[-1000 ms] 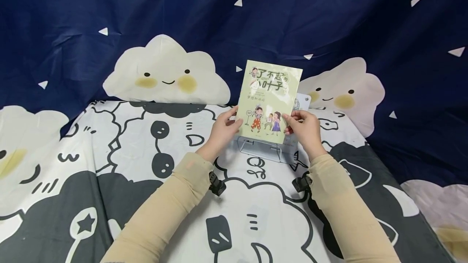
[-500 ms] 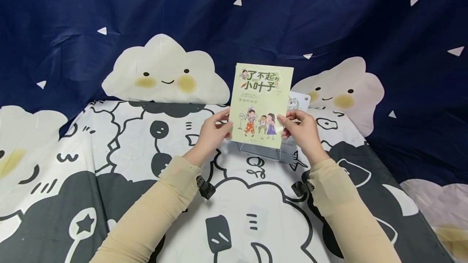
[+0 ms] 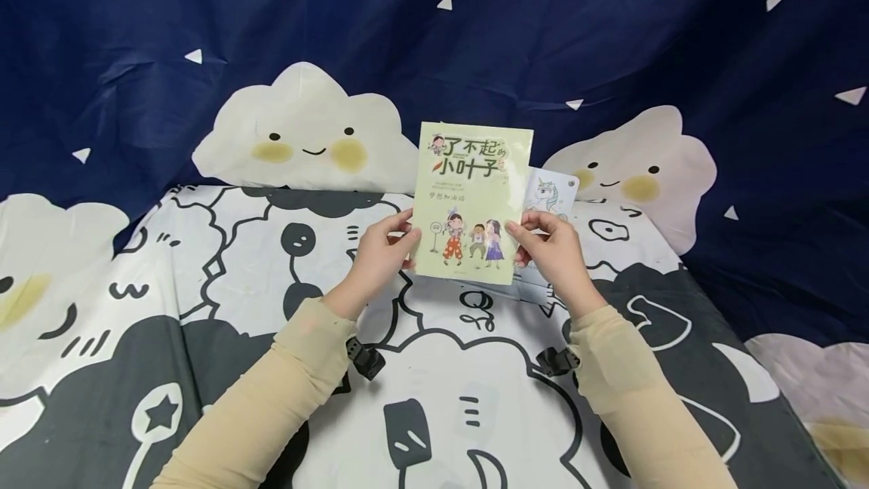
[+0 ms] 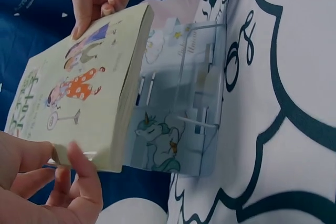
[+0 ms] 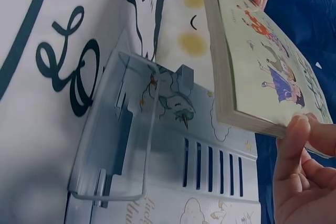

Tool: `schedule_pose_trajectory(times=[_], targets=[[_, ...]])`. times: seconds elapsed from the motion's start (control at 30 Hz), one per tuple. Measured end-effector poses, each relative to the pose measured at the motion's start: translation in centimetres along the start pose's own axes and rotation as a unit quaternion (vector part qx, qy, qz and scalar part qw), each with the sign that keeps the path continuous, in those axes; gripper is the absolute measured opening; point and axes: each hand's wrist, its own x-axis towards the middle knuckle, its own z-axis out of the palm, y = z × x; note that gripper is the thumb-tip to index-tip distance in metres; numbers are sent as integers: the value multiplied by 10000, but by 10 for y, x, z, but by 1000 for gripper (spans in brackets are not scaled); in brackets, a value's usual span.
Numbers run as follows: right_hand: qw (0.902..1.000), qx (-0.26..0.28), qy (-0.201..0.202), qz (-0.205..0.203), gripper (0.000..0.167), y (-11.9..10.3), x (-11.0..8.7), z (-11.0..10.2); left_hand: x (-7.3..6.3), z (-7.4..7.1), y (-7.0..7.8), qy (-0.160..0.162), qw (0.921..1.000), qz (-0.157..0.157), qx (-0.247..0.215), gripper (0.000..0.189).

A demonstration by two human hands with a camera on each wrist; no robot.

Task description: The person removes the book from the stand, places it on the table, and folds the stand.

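A thick pale green book (image 3: 470, 198), its cover printed with a title and cartoon children, is held upright between both hands. My left hand (image 3: 376, 256) pinches its left edge near the bottom, thumb on the front cover. The right hand (image 3: 555, 253) grips the opposite edge the same way. Behind the book stands a light blue book stand (image 3: 555, 189) with unicorn drawings, partly hidden in the head view. Both wrist views show the stand's slotted back panel (image 5: 163, 166) and a wire loop (image 5: 152, 129) at its front; a gap separates the book from it.
The stand sits on a table covered by a black-and-white cartoon cloth (image 3: 475, 391). At the back hangs a dark blue curtain (image 3: 380, 13) with white triangles and smiling clouds (image 3: 305, 130). A small black camera is strapped to each wrist.
Both hands have carried the book left and slightly down, off the stand's front. Its tilt has straightened, and more of the stand's right side shows now.
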Motion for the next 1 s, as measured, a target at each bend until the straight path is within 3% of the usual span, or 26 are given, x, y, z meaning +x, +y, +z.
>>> schedule_pose_trajectory(times=[0.13, 0.27, 0.47, 0.63, 1.0], targets=[[10000, 53, -55, -41, 31, 0, -3, 5, -4, -5, -2, -135, 9997, -152, -131, 45], [9998, 122, -123, -16, 33, 0, -6, 10, -8, -11, -4, -85, 9997, -239, 67, 43], [9993, 297, -231, 29, 34, 0, -12, 20, -13, -22, -6, 162, 9983, -25, 567, 39], [9994, 288, -211, -32, 32, 0, -16, 28, -19, -33, -8, 173, 9971, 132, 735, 42], [9981, 568, -248, -25, 32, -3, -22, 48, -26, -52, -16, 244, 9970, 252, 684, 43]])
